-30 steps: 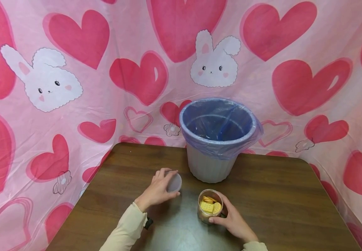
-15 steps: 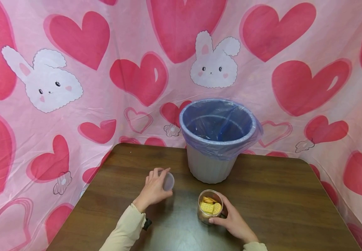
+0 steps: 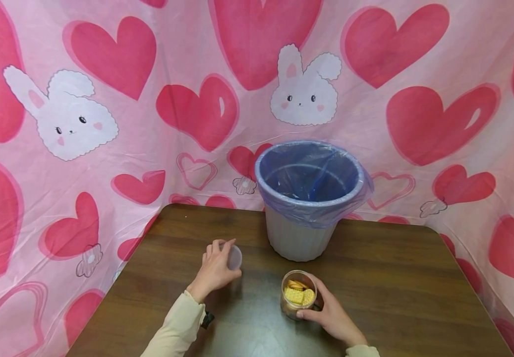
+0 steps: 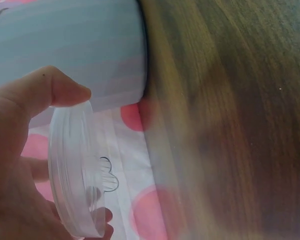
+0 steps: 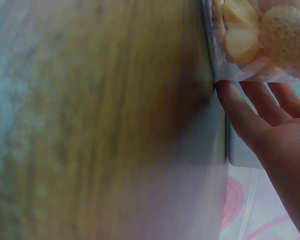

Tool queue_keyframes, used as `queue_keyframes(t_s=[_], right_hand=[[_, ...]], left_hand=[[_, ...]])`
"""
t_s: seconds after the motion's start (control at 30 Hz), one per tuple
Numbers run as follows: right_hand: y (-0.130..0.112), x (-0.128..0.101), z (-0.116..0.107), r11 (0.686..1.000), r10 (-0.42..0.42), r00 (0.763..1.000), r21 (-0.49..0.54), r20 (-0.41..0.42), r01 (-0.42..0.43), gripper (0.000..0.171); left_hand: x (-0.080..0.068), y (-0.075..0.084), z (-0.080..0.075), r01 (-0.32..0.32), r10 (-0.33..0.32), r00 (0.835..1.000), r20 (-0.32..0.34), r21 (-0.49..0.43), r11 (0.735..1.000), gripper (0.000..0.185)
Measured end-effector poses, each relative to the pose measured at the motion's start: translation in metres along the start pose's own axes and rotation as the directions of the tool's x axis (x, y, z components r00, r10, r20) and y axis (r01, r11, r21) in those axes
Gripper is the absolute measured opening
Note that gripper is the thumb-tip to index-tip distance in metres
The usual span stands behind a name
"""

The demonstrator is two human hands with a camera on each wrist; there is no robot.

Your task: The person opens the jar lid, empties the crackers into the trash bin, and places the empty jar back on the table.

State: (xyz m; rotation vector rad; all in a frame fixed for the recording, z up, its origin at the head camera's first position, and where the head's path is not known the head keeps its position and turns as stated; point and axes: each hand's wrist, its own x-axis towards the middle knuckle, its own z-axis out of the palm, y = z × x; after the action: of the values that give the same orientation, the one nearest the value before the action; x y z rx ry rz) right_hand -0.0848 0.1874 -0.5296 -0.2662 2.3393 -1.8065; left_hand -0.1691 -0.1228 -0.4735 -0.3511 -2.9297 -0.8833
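My left hand [image 3: 214, 270] holds a round translucent plastic lid [image 3: 236, 258] by its edge, tilted above the left-middle of the table. In the left wrist view the lid [image 4: 72, 170] stands nearly on edge, with the thumb on one end of the rim and fingertips around the other. My right hand [image 3: 330, 312] grips a clear jar [image 3: 290, 312] from its right side, thumb at the front. The jar is uncovered and stands upright on the table; yellow and orange crackers [image 3: 294, 296] fill it. In the right wrist view, fingertips meet the jar [image 5: 260, 75] near its base.
A pale ribbed trash bin [image 3: 299, 240] lined with a blue bag [image 3: 314, 215] stands at the back of the brown wooden table [image 3: 390, 292], just beyond the jar. A pink curtain [image 3: 257, 114] with hearts and rabbits hangs behind the table and at both sides.
My left hand has drawn the lid leftward, away from the jar, by a small distance. The right hand and the jar have stayed in place.
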Motion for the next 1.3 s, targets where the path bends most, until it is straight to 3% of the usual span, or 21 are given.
queue_keyframes(t_s=[0.3,1.3], right_hand=[[-0.002,-0.001,0.000,1.000,0.019,1.000,0.003,0.001,-0.019,0.086],[0.001,0.000,0.000,1.000,0.022,1.000,0.005,0.004,-0.022,0.086]], left_hand=[[-0.002,-0.003,-0.001,0.043,-0.043,0.999,-0.017,0.010,0.999,0.079],[-0.001,-0.014,0.000,0.116,-0.117,0.991,0.065,0.023,0.993,0.076]])
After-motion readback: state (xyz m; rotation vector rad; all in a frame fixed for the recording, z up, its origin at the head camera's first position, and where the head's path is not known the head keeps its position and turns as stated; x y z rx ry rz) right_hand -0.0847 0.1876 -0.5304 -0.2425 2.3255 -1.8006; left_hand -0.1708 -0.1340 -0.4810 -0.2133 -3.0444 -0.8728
